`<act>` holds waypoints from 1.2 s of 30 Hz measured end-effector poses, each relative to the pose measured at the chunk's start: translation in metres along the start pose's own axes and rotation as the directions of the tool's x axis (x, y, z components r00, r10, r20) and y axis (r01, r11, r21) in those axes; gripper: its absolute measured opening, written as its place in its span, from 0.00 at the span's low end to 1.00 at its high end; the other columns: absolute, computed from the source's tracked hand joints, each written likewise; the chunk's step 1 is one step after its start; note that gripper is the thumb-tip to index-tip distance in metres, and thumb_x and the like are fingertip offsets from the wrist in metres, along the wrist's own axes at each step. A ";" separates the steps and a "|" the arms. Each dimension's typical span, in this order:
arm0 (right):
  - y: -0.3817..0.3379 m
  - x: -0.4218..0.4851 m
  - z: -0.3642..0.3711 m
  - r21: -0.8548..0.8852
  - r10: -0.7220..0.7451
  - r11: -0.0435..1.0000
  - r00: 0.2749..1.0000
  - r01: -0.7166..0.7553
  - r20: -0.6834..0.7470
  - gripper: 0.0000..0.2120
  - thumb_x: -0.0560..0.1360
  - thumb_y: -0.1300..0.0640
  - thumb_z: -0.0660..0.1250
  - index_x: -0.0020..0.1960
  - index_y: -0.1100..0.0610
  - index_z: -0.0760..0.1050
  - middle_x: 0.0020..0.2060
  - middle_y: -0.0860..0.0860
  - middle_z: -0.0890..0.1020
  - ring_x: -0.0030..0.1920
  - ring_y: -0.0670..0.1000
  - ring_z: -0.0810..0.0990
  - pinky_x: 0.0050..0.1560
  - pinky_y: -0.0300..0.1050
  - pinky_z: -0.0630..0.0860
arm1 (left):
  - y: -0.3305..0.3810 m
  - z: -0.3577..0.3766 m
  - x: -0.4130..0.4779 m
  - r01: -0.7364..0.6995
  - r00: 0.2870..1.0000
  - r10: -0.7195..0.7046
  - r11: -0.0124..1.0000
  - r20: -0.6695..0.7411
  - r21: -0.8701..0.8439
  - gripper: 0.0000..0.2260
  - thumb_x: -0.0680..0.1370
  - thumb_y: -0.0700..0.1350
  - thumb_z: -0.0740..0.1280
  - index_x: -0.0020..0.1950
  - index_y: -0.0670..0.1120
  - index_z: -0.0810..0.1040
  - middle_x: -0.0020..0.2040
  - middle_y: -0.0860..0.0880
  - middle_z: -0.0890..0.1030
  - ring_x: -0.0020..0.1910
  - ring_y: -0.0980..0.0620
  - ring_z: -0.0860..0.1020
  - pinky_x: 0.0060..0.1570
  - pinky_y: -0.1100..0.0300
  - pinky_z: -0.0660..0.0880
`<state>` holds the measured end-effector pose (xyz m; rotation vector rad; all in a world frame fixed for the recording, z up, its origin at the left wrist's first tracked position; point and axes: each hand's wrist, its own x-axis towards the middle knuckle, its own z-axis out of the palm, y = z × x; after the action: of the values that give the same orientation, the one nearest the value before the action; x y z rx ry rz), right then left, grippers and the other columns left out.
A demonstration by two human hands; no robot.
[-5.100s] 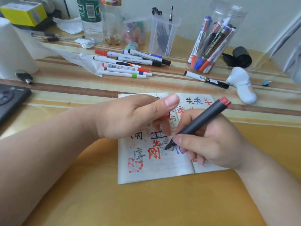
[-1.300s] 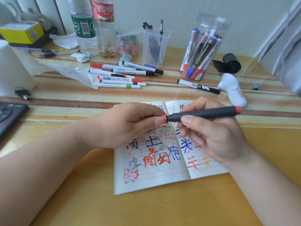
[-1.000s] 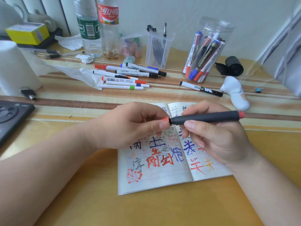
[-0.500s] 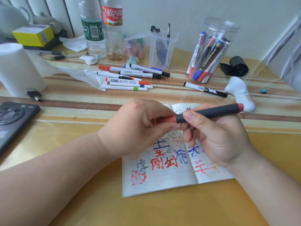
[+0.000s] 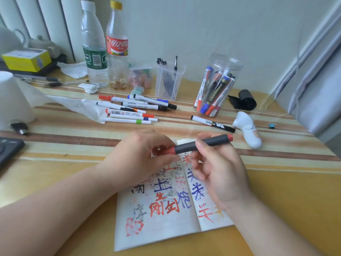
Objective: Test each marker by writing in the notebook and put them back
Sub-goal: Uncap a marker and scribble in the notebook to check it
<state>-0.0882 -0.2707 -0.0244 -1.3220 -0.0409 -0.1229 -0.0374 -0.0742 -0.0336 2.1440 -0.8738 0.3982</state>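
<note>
A dark grey marker (image 5: 203,143) with a red end lies almost level above the open notebook (image 5: 162,218). My right hand (image 5: 219,169) grips its barrel between thumb and fingers. My left hand (image 5: 140,159) pinches the red cap (image 5: 167,150) seated on the marker's left end. The notebook pages carry red, blue, black and orange scribbles. Several loose markers (image 5: 132,109) lie in a heap further back, one black-and-white marker (image 5: 212,123) lies alone, and a clear jar (image 5: 215,89) holds more markers.
Two plastic bottles (image 5: 94,52) stand at the back. Beside them is a clear pen holder (image 5: 169,80). A white paper roll (image 5: 13,102) and a dark device (image 5: 9,150) sit at the left; a white handheld gadget (image 5: 248,130) lies right of the notebook.
The marker left the page and turned level. My left hand brought the red cap to its tip and the cap now sits on the marker's left end.
</note>
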 end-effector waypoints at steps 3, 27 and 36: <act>-0.002 0.002 0.001 -0.164 -0.175 0.974 0.981 0.159 -0.084 0.08 0.75 0.57 0.68 0.52 0.59 0.74 0.37 0.52 0.79 0.36 0.52 0.78 0.32 0.44 0.72 | 0.000 -0.001 0.000 0.016 1.000 -0.016 1.000 0.015 0.005 0.11 0.75 0.59 0.71 0.49 0.54 0.84 0.37 0.62 0.77 0.40 0.59 0.76 0.38 0.70 0.70; -0.136 0.208 -0.026 -0.703 -0.795 0.552 0.537 0.448 -0.281 0.24 0.74 0.57 0.66 0.70 0.52 0.75 0.39 0.47 0.82 0.39 0.59 0.84 0.46 0.60 0.82 | -0.002 -0.008 -0.002 0.130 0.990 -0.130 0.991 0.051 0.000 0.22 0.77 0.74 0.46 0.65 0.65 0.64 0.52 0.67 0.72 0.51 0.70 0.72 0.48 0.70 0.68; -0.117 0.217 -0.031 -0.943 -0.522 0.333 0.835 0.012 -0.174 0.12 0.78 0.54 0.65 0.55 0.55 0.85 0.48 0.51 0.86 0.52 0.54 0.83 0.60 0.45 0.76 | -0.001 -0.009 0.001 0.170 0.982 -0.171 0.985 0.081 0.023 0.21 0.78 0.70 0.51 0.63 0.62 0.69 0.50 0.65 0.75 0.49 0.68 0.73 0.46 0.70 0.68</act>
<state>0.1131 -0.3437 0.1024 -2.4172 0.2538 -0.8914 -0.0363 -0.0675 -0.0281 2.2429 -0.7269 0.2319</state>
